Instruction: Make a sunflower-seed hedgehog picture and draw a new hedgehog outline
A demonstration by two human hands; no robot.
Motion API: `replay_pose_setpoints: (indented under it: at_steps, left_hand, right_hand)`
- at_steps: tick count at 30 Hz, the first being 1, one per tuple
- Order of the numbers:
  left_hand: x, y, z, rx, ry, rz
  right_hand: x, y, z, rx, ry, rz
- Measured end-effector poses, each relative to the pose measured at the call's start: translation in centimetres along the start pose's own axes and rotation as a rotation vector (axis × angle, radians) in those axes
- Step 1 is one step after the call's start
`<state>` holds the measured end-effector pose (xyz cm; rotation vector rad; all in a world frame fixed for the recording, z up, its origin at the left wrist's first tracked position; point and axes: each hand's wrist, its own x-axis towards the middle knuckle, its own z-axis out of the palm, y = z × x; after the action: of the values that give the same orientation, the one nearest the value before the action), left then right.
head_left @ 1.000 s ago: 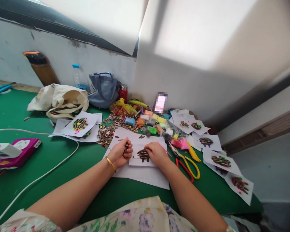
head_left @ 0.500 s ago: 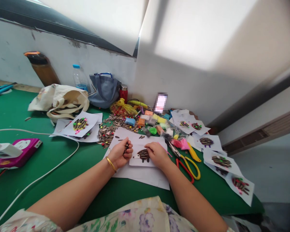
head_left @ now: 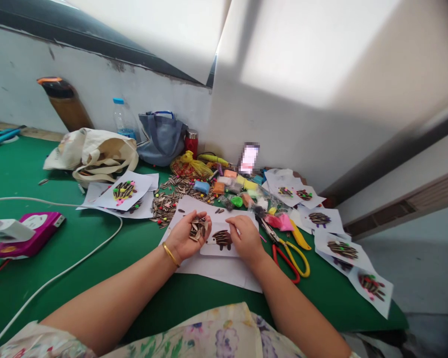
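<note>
My left hand (head_left: pixel 186 236) lies palm up with the fingers cupped around a small heap of striped sunflower seeds (head_left: pixel 197 228). A gold bangle is on that wrist. My right hand (head_left: pixel 245 237) rests on a small white card (head_left: pixel 218 246), fingers curled beside the brown seed-covered hedgehog shape (head_left: pixel 223 239) on it. The fingertips pinch together; whatever is between them is too small to name. The card lies on larger white sheets (head_left: pixel 216 268) on the green table (head_left: pixel 97 248).
Loose seeds (head_left: pixel 166 201), coloured clay packets (head_left: pixel 231 186), scissors (head_left: pixel 289 253), and finished hedgehog cards (head_left: pixel 343 248) lie around. A cream tote bag (head_left: pixel 93 154), grey bag (head_left: pixel 160 136), bottle (head_left: pixel 121 117), pink device (head_left: pixel 26 238) and white cable (head_left: pixel 59 273) are to the left.
My left hand has turned palm up and uncurled, showing the seeds it was closed around. My right hand has lifted slightly off the hedgehog shape.
</note>
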<state>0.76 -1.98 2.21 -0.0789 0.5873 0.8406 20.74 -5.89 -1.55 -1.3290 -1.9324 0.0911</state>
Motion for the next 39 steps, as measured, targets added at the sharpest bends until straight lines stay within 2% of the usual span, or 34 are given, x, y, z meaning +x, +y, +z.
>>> replay_pose_setpoints:
  at_steps: [5,12,20,33,39]
  left_hand:
    - [-0.2,-0.4,0.1,-0.010,-0.011,0.025]
    - [-0.3,-0.7,-0.1,0.072,-0.064,0.004]
    - [-0.2,-1.3,-0.1,0.136,-0.057,0.016]
    - [-0.5,-1.4,0.2,0.144,-0.084,0.024]
    - [-0.2,-1.4,-0.2,0.137,-0.086,0.004]
  right_hand:
    - [-0.1,-2.1,-0.2,-0.003,0.033,-0.067]
    - [-0.2,-3.7,-0.2,0.003,-0.007,-0.144]
    - [0.3,-4.3,0.5,0.044,-0.061,-0.167]
    - [0.6,-4.2,0.2,0.109,-0.093,-0.154]
    - [0.6,-4.4,0.1,0.201,0.005,-0.092]
